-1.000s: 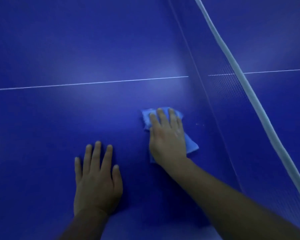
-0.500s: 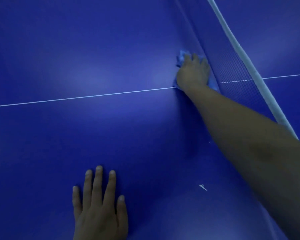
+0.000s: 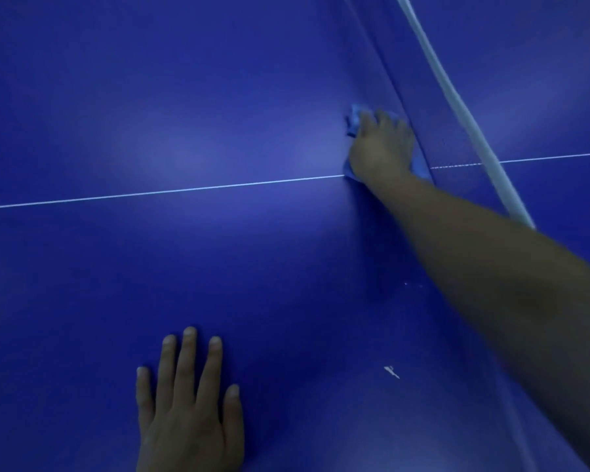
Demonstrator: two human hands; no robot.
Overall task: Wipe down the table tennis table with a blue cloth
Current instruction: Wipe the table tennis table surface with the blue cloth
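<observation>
The dark blue table tennis table [image 3: 150, 284] fills the view, crossed by a thin white centre line [image 3: 171, 191]. My right hand [image 3: 382, 148] is stretched far out and presses flat on a light blue cloth [image 3: 354, 119] at the foot of the net, just beyond the centre line. Only the cloth's edges show around the hand. My left hand [image 3: 188, 410] rests flat on the table near me, fingers straight, holding nothing.
The blue net [image 3: 433, 137] with its white top band [image 3: 464, 110] runs diagonally at the right, close beside the cloth. A small white scuff [image 3: 392, 372] marks the table between my arms. The other table half lies beyond the net.
My right hand has slid the cloth from close in front of me away along the net, past the centre line. In the last half second it barely moved. My left hand stays planted.
</observation>
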